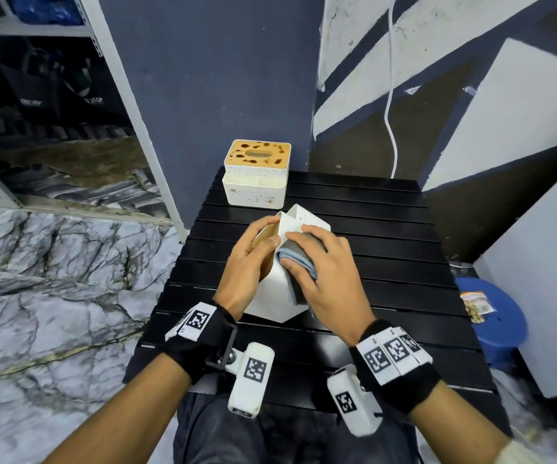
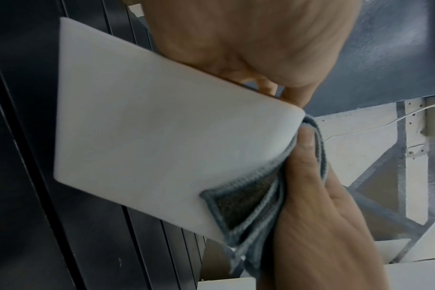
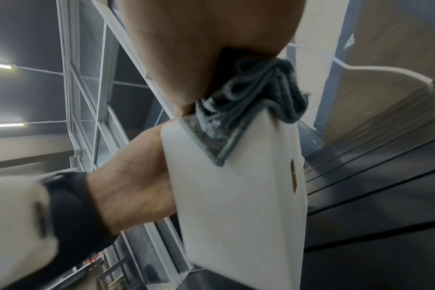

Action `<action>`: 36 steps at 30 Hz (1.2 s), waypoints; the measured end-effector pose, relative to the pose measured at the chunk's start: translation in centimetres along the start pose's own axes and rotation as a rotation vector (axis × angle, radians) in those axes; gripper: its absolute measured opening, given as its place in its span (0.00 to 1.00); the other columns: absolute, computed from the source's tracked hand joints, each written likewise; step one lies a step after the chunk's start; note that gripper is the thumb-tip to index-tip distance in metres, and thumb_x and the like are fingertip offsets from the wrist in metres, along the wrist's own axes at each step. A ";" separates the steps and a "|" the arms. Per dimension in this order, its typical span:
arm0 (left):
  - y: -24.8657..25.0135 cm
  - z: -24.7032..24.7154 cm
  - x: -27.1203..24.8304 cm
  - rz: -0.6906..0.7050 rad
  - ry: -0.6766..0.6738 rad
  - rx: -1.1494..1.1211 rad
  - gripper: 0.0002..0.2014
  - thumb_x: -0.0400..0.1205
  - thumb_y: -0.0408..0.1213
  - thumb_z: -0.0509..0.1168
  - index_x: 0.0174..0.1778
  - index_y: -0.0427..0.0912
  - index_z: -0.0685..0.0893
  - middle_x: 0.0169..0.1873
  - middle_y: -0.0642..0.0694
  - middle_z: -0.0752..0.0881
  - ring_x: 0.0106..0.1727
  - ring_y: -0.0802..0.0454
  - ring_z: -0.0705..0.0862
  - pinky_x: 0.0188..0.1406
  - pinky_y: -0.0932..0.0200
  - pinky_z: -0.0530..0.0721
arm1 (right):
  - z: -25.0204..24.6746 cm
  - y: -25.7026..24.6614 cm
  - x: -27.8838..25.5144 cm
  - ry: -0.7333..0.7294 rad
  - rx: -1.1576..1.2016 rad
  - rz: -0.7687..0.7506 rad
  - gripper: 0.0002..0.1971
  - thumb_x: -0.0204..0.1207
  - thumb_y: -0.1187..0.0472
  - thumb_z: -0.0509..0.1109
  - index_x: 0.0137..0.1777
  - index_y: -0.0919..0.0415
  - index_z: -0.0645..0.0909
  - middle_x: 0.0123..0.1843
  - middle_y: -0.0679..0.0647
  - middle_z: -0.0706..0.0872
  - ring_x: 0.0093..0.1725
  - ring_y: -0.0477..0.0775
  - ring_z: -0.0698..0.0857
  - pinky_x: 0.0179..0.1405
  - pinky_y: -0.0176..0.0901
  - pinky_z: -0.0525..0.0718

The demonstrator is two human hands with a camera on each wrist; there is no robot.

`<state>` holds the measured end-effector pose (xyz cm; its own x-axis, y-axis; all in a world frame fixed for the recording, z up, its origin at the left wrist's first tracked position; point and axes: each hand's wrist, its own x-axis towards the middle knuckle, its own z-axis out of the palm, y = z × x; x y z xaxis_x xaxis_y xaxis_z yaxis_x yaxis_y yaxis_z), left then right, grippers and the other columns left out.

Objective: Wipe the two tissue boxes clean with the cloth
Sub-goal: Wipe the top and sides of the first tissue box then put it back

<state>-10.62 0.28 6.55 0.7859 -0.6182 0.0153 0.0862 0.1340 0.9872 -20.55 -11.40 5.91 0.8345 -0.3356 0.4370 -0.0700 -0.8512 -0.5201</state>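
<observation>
Your left hand [image 1: 248, 262]: fingers curling round tilted tissue box [image 1: 270, 296], thumb lying on its white side. Box sitting between your two palms, over table [image 1: 387, 249]. Your right hand [image 1: 330, 279]: fingers close together, pressing folded cloth [image 1: 299, 259] onto box, thumb tucking under cloth. Second tissue box [image 1: 257, 175], lid stained, standing beyond your fingertips.

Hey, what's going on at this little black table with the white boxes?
A person is cleaning tissue boxes. Their left hand grips the nearer box, tipped at an angle over the black table. The right hand holds a folded grey cloth against one white side of it. The far box stands upright near the table's back edge. Its wooden lid is spotted with dark stains, so it looks not yet wiped.
</observation>
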 end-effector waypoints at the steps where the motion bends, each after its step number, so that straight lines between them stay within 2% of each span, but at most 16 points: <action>1: 0.0 0.0 0.0 -0.003 -0.002 0.004 0.17 0.88 0.28 0.59 0.72 0.44 0.81 0.55 0.53 0.91 0.53 0.60 0.87 0.53 0.68 0.85 | 0.0 0.3 0.5 -0.001 -0.001 0.003 0.21 0.81 0.43 0.58 0.70 0.47 0.75 0.71 0.47 0.73 0.64 0.48 0.70 0.66 0.36 0.67; 3: 0.0 0.1 0.1 -0.013 -0.001 0.015 0.17 0.88 0.29 0.60 0.70 0.47 0.83 0.55 0.52 0.90 0.54 0.57 0.85 0.54 0.65 0.83 | 0.0 1.2 1.4 -0.001 0.010 0.029 0.19 0.82 0.45 0.60 0.70 0.48 0.76 0.70 0.47 0.74 0.64 0.49 0.71 0.66 0.36 0.67; 6: -0.2 0.3 0.1 -0.026 0.007 0.012 0.16 0.88 0.30 0.61 0.69 0.49 0.84 0.58 0.49 0.89 0.56 0.51 0.82 0.59 0.57 0.80 | -0.2 2.3 1.4 -0.010 0.041 0.074 0.17 0.83 0.49 0.62 0.70 0.47 0.76 0.71 0.45 0.73 0.64 0.48 0.70 0.68 0.38 0.68; 9: -0.4 0.4 0.2 -0.016 0.019 0.016 0.16 0.87 0.32 0.62 0.68 0.52 0.85 0.62 0.43 0.89 0.58 0.49 0.84 0.66 0.48 0.81 | -0.5 1.9 0.1 -0.009 0.061 0.066 0.20 0.81 0.43 0.59 0.70 0.45 0.75 0.71 0.43 0.72 0.65 0.48 0.69 0.66 0.31 0.63; 12: -0.3 0.5 0.2 -0.010 0.014 0.003 0.17 0.83 0.37 0.65 0.67 0.54 0.86 0.59 0.40 0.89 0.56 0.46 0.80 0.63 0.45 0.78 | -0.4 0.8 -0.6 0.001 0.071 0.028 0.23 0.79 0.37 0.54 0.69 0.45 0.76 0.71 0.44 0.72 0.63 0.46 0.68 0.63 0.27 0.61; 13: -0.3 0.5 0.3 -0.013 0.009 -0.007 0.17 0.81 0.38 0.65 0.66 0.54 0.86 0.57 0.41 0.89 0.56 0.46 0.80 0.63 0.46 0.77 | -0.3 0.7 -0.4 0.011 0.074 0.023 0.23 0.80 0.37 0.54 0.68 0.45 0.76 0.70 0.44 0.72 0.63 0.45 0.69 0.63 0.26 0.61; 15: -0.2 0.6 0.2 -0.013 0.005 -0.016 0.19 0.81 0.38 0.65 0.68 0.52 0.85 0.61 0.44 0.89 0.59 0.48 0.83 0.67 0.48 0.78 | -0.2 0.9 0.3 0.023 0.068 0.019 0.21 0.81 0.39 0.55 0.67 0.44 0.77 0.69 0.44 0.73 0.63 0.46 0.70 0.62 0.24 0.61; 17: -0.3 0.6 0.2 -0.010 0.002 -0.012 0.18 0.84 0.35 0.64 0.70 0.49 0.84 0.64 0.46 0.89 0.63 0.52 0.85 0.70 0.51 0.78 | 0.0 1.6 1.2 0.025 0.045 0.022 0.20 0.81 0.40 0.56 0.66 0.45 0.78 0.68 0.45 0.75 0.63 0.47 0.71 0.62 0.26 0.61; 19: -0.3 0.7 0.3 -0.009 0.001 0.000 0.17 0.86 0.33 0.64 0.69 0.49 0.84 0.64 0.48 0.89 0.62 0.53 0.85 0.68 0.52 0.78 | 0.2 2.6 1.8 0.030 0.037 0.048 0.20 0.80 0.40 0.55 0.65 0.45 0.79 0.67 0.44 0.76 0.63 0.49 0.73 0.61 0.22 0.59; 23: -0.3 0.9 0.4 -0.016 0.018 0.035 0.19 0.79 0.40 0.66 0.67 0.54 0.86 0.62 0.49 0.90 0.62 0.50 0.86 0.68 0.49 0.80 | -0.1 3.3 1.1 0.033 0.050 0.098 0.18 0.81 0.41 0.57 0.65 0.43 0.79 0.68 0.43 0.75 0.66 0.49 0.73 0.63 0.17 0.55; 27: -0.4 0.6 0.4 -0.019 0.018 0.039 0.17 0.83 0.38 0.65 0.67 0.54 0.86 0.62 0.46 0.90 0.61 0.47 0.86 0.68 0.48 0.80 | -0.4 1.2 -1.0 0.013 0.046 0.033 0.19 0.81 0.42 0.57 0.69 0.45 0.76 0.70 0.45 0.73 0.63 0.46 0.70 0.65 0.26 0.61; 30: -0.3 0.4 0.4 -0.022 0.005 0.032 0.16 0.88 0.31 0.61 0.69 0.50 0.84 0.62 0.47 0.90 0.62 0.52 0.87 0.63 0.57 0.83 | -0.4 0.4 -0.1 -0.003 0.047 0.014 0.19 0.82 0.45 0.59 0.70 0.46 0.76 0.71 0.47 0.73 0.64 0.47 0.69 0.66 0.32 0.63; 33: -0.2 0.4 0.3 -0.019 -0.008 0.041 0.16 0.88 0.31 0.61 0.69 0.50 0.84 0.61 0.52 0.90 0.60 0.58 0.86 0.58 0.67 0.83 | -0.2 1.3 1.7 -0.004 0.035 0.047 0.17 0.82 0.48 0.62 0.69 0.48 0.77 0.71 0.48 0.74 0.66 0.49 0.71 0.66 0.32 0.62; 34: -0.2 0.5 0.3 -0.023 -0.010 0.048 0.16 0.88 0.32 0.62 0.69 0.51 0.84 0.60 0.54 0.90 0.59 0.58 0.85 0.58 0.67 0.82 | -0.2 1.8 2.2 -0.002 0.038 0.071 0.17 0.83 0.48 0.62 0.69 0.48 0.78 0.71 0.49 0.74 0.66 0.50 0.71 0.65 0.32 0.62; 36: -0.4 0.5 0.3 -0.025 -0.001 0.076 0.16 0.87 0.36 0.64 0.69 0.54 0.84 0.62 0.55 0.89 0.63 0.58 0.85 0.65 0.63 0.81 | -0.2 2.9 2.8 -0.003 0.058 0.132 0.17 0.83 0.48 0.62 0.69 0.48 0.78 0.71 0.49 0.74 0.67 0.51 0.71 0.65 0.33 0.62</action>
<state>-10.68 -0.36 6.27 0.7832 -0.6217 -0.0094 0.0587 0.0589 0.9965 -18.50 -14.91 5.77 0.8216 -0.4418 0.3603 -0.1475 -0.7753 -0.6142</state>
